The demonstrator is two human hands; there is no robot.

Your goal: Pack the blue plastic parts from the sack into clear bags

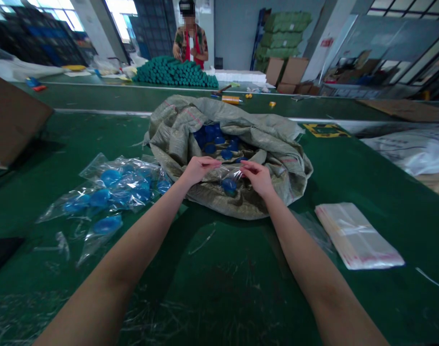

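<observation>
Both hands pinch the top of a clear plastic bag [229,172] with a round blue piece [229,185] at its bottom. My left hand [200,169] is closed on one upper corner, and my right hand [257,176] on the other. Behind and beneath them lies a grey-green woven sack [280,144], its mouth rolled wide, with several loose blue round pieces [226,154] inside. Left of my left forearm, a pile of clear bags holding blue pieces [127,187] spreads over the table. One bagged blue piece [107,224] lies nearer to me.
A stack of flat clear bags [358,235] lies right of my right forearm on the green table [219,288]. A brown cardboard box [15,120] stands at left. Across the table, a person [191,41] stands behind a heap of green rolls [176,72]. An orange-yellow cylinder [232,100] lies beyond the sack.
</observation>
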